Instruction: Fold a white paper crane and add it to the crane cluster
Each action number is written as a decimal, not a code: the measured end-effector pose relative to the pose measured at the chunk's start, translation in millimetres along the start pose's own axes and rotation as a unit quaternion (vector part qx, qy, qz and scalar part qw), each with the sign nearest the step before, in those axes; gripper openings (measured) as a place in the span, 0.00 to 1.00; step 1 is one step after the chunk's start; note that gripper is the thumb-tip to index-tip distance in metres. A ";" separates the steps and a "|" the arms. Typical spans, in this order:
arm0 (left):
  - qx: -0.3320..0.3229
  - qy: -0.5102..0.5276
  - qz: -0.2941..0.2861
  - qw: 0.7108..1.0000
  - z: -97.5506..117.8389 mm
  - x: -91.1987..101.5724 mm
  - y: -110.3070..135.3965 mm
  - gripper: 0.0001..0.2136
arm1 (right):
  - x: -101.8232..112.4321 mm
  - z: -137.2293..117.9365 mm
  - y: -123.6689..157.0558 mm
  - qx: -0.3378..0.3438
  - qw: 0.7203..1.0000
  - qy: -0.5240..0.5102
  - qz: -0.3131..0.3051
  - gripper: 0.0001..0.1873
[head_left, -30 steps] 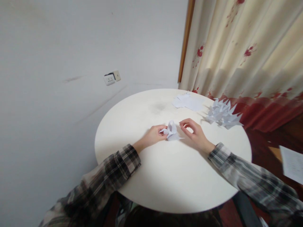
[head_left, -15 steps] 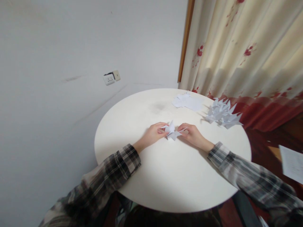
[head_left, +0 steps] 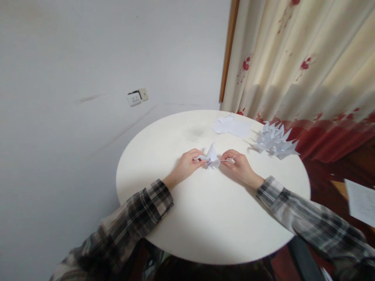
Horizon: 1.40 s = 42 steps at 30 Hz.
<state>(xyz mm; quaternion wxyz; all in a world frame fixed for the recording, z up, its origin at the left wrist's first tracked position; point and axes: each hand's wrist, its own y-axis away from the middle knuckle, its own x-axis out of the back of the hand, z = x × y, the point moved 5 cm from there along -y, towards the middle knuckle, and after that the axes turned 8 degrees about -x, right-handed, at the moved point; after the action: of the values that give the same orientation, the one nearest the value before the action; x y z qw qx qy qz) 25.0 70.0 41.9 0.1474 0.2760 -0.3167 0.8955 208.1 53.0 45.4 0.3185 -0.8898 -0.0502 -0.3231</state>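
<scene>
A white folded paper crane (head_left: 213,157) is held between my two hands, just above the middle of the round white table (head_left: 222,218). My left hand (head_left: 190,163) pinches its left end between thumb and fingers. On the opposite side my right hand (head_left: 236,164) grips the right end, whose thin tip shows past the fingers. One pointed wing stands up at the far side of the body. The parts inside both grips are hidden.
Several finished paper cranes (head_left: 274,140) cluster at the table's right back. Left of them lie flat white paper sheets (head_left: 231,127). A patterned curtain (head_left: 304,78) hangs behind, and a wall socket (head_left: 134,98) is on the wall. A printed sheet (head_left: 361,201) lies beyond the table at right.
The crane's ends are pulled wider apart and its body has turned, so one wing now points up higher. My left hand has shifted slightly left.
</scene>
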 end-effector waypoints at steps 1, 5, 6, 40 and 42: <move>-0.001 0.001 0.004 1.000 0.7 0.2 0.2 0.07 | 0.7 -0.8 0.3 0.013 1.000 0.007 0.004 0.04; 0.013 0.002 -0.022 1.000 -3.9 -4.7 2.8 0.07 | -3.3 3.4 2.4 0.023 0.999 0.036 -0.017 0.03; 0.017 -0.002 -0.029 0.999 -5.9 -5.9 3.6 0.07 | -4.8 5.5 2.9 0.016 0.999 0.041 -0.024 0.03; 0.068 0.198 0.061 0.976 -12.6 -6.0 4.1 0.15 | -5.1 25.1 -3.6 -0.206 0.909 -0.362 -0.019 0.06; 0.068 0.184 0.099 0.976 -10.4 -0.1 3.2 0.15 | -2.8 23.5 -4.6 -0.211 0.888 -0.407 -0.019 0.05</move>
<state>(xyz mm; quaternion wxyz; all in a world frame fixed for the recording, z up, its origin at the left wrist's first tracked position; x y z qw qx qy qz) 19.5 74.4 33.5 0.0948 0.0832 -0.2480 0.9605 217.3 71.1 32.3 0.0683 -0.9883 -0.1230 0.0587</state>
